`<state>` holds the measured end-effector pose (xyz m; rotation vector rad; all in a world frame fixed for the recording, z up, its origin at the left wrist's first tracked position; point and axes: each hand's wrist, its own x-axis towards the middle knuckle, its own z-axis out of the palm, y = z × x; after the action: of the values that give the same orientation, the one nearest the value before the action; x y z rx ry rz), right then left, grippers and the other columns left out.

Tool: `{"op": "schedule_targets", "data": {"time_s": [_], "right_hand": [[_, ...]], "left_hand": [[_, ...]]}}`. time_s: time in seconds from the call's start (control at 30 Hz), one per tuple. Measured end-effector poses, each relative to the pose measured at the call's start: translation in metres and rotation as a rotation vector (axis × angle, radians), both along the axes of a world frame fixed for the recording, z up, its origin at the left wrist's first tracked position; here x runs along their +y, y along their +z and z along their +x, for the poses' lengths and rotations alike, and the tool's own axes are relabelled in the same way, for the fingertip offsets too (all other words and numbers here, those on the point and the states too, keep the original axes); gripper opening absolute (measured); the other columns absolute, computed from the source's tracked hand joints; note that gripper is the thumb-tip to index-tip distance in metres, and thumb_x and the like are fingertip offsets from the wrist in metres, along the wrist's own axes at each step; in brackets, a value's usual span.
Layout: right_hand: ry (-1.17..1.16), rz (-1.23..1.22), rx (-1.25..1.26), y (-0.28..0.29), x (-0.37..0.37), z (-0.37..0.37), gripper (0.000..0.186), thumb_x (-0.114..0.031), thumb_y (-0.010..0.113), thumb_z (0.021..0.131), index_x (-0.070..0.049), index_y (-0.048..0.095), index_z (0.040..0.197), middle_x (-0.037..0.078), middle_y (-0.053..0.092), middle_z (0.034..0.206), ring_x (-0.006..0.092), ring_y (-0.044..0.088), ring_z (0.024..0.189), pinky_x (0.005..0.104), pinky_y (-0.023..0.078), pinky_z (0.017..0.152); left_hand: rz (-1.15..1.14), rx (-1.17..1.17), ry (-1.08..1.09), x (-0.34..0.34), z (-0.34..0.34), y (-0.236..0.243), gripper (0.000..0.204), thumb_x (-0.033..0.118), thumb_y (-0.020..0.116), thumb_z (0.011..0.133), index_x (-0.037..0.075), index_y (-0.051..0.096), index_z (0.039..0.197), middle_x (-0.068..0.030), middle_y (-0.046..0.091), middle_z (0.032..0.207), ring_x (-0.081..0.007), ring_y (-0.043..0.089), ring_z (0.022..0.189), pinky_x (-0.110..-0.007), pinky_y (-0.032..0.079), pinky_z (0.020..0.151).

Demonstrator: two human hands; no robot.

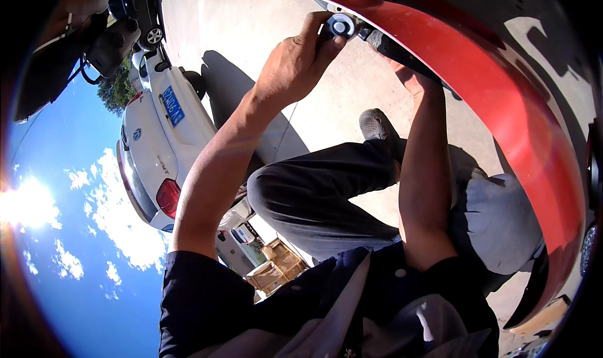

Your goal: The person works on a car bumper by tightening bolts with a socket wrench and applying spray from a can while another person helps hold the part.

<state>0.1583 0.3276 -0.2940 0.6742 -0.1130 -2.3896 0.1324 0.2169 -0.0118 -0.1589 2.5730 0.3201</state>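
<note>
My left hand [295, 59] pinches a small round part against the red bumper.

The round grey part [341, 25] sits directly at my left fingertips, which are closed on its rim; it looks like hard plastic or metal, disc-shaped, with a pale ring around a darker centre. It lies on the inner edge of the red bumper panel [502, 100], a glossy, smoothly curved painted shell whose long axis sweeps from the top down to the right. My right hand [408, 75] is just beside, reaching behind the panel's dark edge; it is mostly hidden, so I cannot tell if it grips anything. My left hand is the nearer one.
</note>
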Motion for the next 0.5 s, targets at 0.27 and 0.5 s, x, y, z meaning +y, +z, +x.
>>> {"op": "schedule_targets", "data": {"time_s": [0.27, 0.5], "right_hand": [[-0.037, -0.054, -0.040, 0.009, 0.001, -0.006, 0.058, -0.037, 0.057, 0.098, -0.001, 0.046, 0.142, 0.019, 0.050, 0.146, 0.0350, 0.048, 0.134, 0.0594, 0.037, 0.114], [-0.038, -0.064, -0.021, 0.014, 0.005, -0.002, 0.057, -0.034, 0.056, 0.098, 0.001, 0.045, 0.142, 0.021, 0.049, 0.145, 0.0359, 0.047, 0.135, 0.0596, 0.036, 0.114]], "left_hand": [[-0.395, 0.051, -0.680, -0.038, -0.049, 0.003, 0.061, 0.050, 0.070, 0.088, 0.010, 0.053, 0.130, -0.0087, 0.072, 0.085, -0.0235, 0.071, 0.078, -0.035, 0.058, 0.065], [0.635, -0.006, 1.023, 0.077, 0.034, -0.021, 0.027, 0.037, 0.047, 0.107, 0.012, 0.041, 0.115, 0.0034, 0.038, 0.071, -0.0040, 0.032, 0.055, -0.022, 0.031, 0.048]]}}
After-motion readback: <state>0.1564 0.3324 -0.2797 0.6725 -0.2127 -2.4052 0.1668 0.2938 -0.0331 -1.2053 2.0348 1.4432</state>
